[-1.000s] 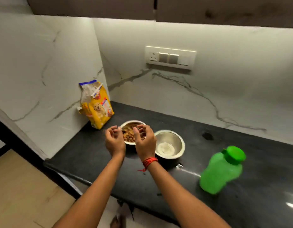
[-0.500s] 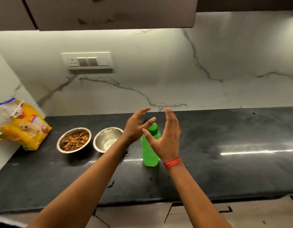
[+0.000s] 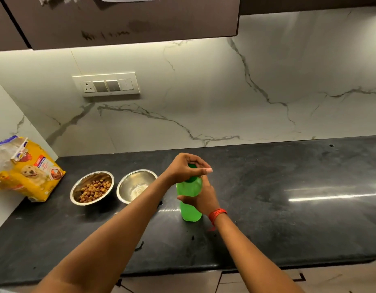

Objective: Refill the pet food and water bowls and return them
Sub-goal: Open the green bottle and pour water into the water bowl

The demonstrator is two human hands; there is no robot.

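Observation:
A green plastic bottle (image 3: 190, 210) stands upright on the black counter (image 3: 288, 218). My left hand (image 3: 188, 169) is closed over its cap from above, hiding most of the cap. My right hand (image 3: 204, 197), with a red thread at the wrist, wraps around the bottle's body. To the left sit two steel bowls side by side: one bowl (image 3: 92, 188) holds brown kibble, the other bowl (image 3: 135, 186) next to the bottle looks empty apart from a faint sheen at the bottom. A yellow pet food bag (image 3: 27, 172) leans in the left corner.
A marble backsplash with a switch panel (image 3: 107, 84) rises behind the counter. Dark wall cabinets (image 3: 123, 20) hang overhead. The counter's front edge runs just below my forearms, with drawer fronts under it.
My hands went from the kibble bowl to the green bottle and closed on it, left on the cap, right on the body. The view swung right.

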